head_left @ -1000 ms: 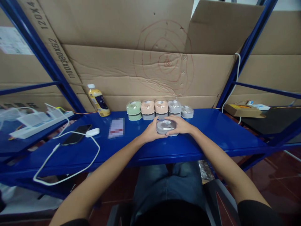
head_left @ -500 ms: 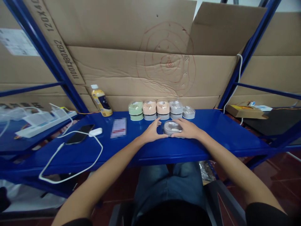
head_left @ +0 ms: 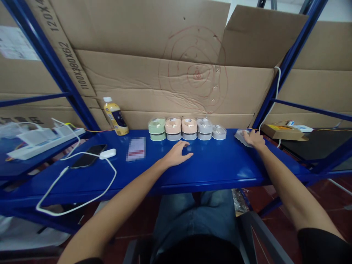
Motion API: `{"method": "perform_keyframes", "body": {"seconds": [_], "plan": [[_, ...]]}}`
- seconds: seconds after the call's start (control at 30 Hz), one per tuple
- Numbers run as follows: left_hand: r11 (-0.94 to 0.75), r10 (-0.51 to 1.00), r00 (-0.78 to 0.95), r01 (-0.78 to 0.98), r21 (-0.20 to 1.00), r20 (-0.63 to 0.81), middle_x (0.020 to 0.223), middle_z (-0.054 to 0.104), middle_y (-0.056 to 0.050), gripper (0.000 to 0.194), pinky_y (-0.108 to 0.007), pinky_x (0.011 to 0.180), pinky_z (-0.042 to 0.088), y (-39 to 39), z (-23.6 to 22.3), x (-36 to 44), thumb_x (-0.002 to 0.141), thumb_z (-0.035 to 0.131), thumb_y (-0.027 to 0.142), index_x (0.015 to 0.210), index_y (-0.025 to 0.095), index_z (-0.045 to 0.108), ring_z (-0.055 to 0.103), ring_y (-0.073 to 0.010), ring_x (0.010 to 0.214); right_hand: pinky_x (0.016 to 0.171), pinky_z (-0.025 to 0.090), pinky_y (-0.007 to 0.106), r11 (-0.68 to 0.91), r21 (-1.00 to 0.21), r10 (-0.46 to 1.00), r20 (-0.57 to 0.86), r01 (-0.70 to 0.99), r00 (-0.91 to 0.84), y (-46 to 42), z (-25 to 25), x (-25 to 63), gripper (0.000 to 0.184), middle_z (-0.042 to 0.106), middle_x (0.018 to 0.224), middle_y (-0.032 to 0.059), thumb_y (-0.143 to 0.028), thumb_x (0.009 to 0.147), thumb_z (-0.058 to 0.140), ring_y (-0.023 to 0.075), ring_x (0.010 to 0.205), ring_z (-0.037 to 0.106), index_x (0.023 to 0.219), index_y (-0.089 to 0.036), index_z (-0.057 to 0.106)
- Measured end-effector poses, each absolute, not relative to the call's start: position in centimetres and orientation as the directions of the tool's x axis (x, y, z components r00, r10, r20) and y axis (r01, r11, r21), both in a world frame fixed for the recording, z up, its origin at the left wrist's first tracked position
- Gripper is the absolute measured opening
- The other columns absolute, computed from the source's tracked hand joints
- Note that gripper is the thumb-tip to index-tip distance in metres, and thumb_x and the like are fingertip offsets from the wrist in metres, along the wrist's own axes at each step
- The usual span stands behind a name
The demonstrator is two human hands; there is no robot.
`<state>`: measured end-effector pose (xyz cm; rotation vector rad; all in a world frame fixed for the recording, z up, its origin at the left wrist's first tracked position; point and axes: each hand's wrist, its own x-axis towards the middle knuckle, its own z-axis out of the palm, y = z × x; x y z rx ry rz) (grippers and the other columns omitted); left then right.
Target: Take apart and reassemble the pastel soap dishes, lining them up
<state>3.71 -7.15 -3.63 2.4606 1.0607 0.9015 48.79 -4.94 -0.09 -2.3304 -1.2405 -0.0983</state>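
The readable writing is on the cardboard strip [head_left: 68, 66] at far left: "1100X380X62" runs up it, with "120X4" above, cut off by the top edge. Dark characters low on the left cardboard are partly hidden by the things before them. The yellow bottle's [head_left: 116, 116] dark label is too small to read, and the card [head_left: 136, 149] at left is blurred out.

At the right of the blue surface [head_left: 209, 165], towards its far edge, the right hand [head_left: 254, 138] lies over a gray case [head_left: 242, 138], covering its right part. Whether the fingers pinch it or merely rest on it cannot be told. The case's long axis seems to slant from far left to near right, though the cover makes this uncertain.

The left hand [head_left: 178, 153] is spread near the middle of the surface, thumb and fingers apart, pointing right. Just beyond it stands a row, left to right: a green stack [head_left: 157, 129], two peach-topped stacks [head_left: 181, 128], a gray stack [head_left: 205, 128] and a low gray box [head_left: 219, 132], long sides facing near. Their lid stickers are illegible.
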Motion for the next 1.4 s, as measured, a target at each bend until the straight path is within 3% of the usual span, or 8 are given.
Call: {"method": "perform_keyframes", "body": {"seconds": [0.37,0.5,0.6,0.73,0.9,1.03,1.27,1.4], "plan": [[-0.642,0.764,0.535,0.576,0.506,0.361,0.13,0.064,-0.015,0.051,-0.052,0.11,0.052,-7.8,-2.8,3.7,0.089,0.067,0.053,0.127,0.018,0.062,0.065,-0.0338,0.123,0.109,0.047,0.055,-0.427,-0.523,0.71,0.312,0.738,0.632,0.4,-0.2,42.3,0.07,0.052,0.147,0.0352,-0.054,0.102,0.045,0.0447,0.138,0.054,0.148,-0.003,0.049],[-0.647,0.759,0.545,0.577,0.497,0.355,0.13,0.063,-0.015,0.051,-0.053,0.111,0.051,-7.7,-2.9,3.7,0.09,0.066,0.054,0.126,0.019,0.062,0.063,-0.034,0.125,0.122,0.034,0.053,-0.058,-0.185,0.816,0.557,0.981,0.153,-1.1,0.0,41.2,0.069,0.039,0.164,0.0267,-0.051,0.101,0.047,0.0414,0.152,0.038,0.155,-0.008,0.046],[-0.649,0.758,0.555,0.583,0.489,0.344,0.13,0.062,-0.015,0.051,-0.052,0.112,0.05,-7.6,-2.9,3.6,0.09,0.065,0.054,0.126,0.018,0.061,0.063,-0.0331,0.125,0.126,0.031,0.051,0.187,0.037,0.896,0.403,0.982,-0.186,-2.6,-0.4,39.6,0.07,0.036,0.169,0.0198,-0.052,0.1,0.049,0.0388,0.156,0.034,0.157,-0.012,0.044],[-0.654,0.753,0.56,0.585,0.48,0.344,0.13,0.062,-0.015,0.05,-0.05,0.113,0.05,-7.6,-2.9,3.7,0.09,0.064,0.054,0.126,0.019,0.062,0.063,-0.0323,0.125,0.122,0.036,0.054,0.205,0.101,0.916,0.332,0.973,-0.227,-6.7,-1.0,37.8,0.077,0.04,0.166,0.0218,-0.059,0.098,0.051,0.0423,0.153,0.037,0.156,-0.01,0.042],[-0.663,0.747,0.554,0.583,0.469,0.367,0.127,0.064,-0.013,0.047,-0.051,0.112,0.051,-7.6,-3.0,3.8,0.089,0.067,0.053,0.123,0.02,0.063,0.064,-0.0323,0.122,0.102,0.05,0.057,-0.026,0.0,0.905,0.424,1.0,0.024,-12.1,0.5,36.9,0.083,0.06,0.14,0.0282,-0.08,0.091,0.049,0.0456,0.127,0.06,0.138,-0.012,0.055],[-0.669,0.741,0.547,0.546,0.505,0.389,0.134,0.062,-0.015,0.063,-0.052,0.113,0.049,-7.9,-2.8,3.7,0.085,0.073,0.059,0.133,0.02,0.059,0.062,-0.0343,0.128,0.091,0.055,0.06,-0.153,-0.103,0.954,0.245,0.983,0.174,-12.4,1.4,35.6,0.092,0.066,0.128,0.0304,-0.082,0.082,0.061,0.0499,0.115,0.066,0.14,-0.011,0.053],[-0.661,0.729,0.559,0.423,0.62,0.395,0.155,0.05,-0.023,0.129,-0.059,0.12,0.041,-8.2,-2.6,3.6,0.056,0.096,0.062,0.16,0.021,0.033,0.052,-0.0408,0.143,0.102,0.054,0.057,0.498,-0.317,0.837,0.42,0.807,-0.351,-11.8,0.9,30.1,0.087,0.065,0.14,0.0181,-0.072,0.077,0.077,0.041,0.124,0.066,0.145,-0.023,0.054],[-0.741,0.64,0.643,0.371,0.56,0.421,0.153,0.054,-0.018,0.105,-0.056,0.122,0.04,-8.3,-2.4,3.6,0.065,0.093,0.059,0.153,0.022,0.049,0.052,-0.0388,0.143,0.108,0.052,0.056,0.54,-0.456,0.788,0.568,0.707,-0.236,-10.8,2.3,28.7,0.084,0.064,0.144,0.0173,-0.068,0.081,0.076,0.0382,0.13,0.063,0.147,-0.021,0.053]]}}
